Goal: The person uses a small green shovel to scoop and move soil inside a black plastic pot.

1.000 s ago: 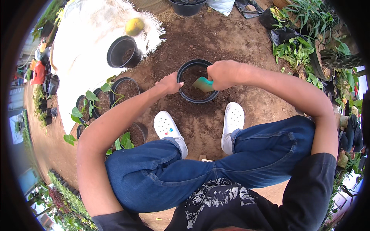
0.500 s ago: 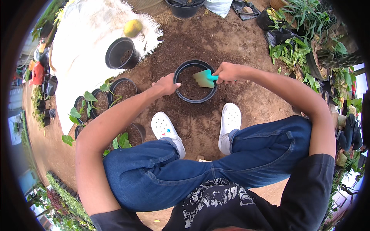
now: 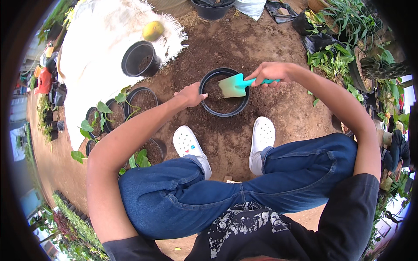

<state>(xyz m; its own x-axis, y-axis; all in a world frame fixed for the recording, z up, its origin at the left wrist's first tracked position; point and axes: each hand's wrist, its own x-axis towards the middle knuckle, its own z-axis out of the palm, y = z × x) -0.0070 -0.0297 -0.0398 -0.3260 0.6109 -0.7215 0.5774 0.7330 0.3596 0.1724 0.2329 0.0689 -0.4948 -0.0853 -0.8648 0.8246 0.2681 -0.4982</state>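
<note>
Between my white shoes and the pale sheet stands a round black plant pot with dark soil inside. My left hand is closed on the pot's left rim, its thumb over the edge. In my right hand is a turquoise garden trowel, gripped by its handle. The trowel's soil-smeared blade slants over the right half of the pot, pointing left. Whether its tip touches the soil I cannot tell.
Another black pot stands on the white sheet, near a yellow-green fruit. Potted seedlings cluster by my left forearm. Leafy plants line the right side. A dark tub sits at the far edge.
My right hand has moved up and to the right, and more of the trowel's handle shows. The blade has shifted slightly right over the pot. My left hand keeps its hold on the rim.
</note>
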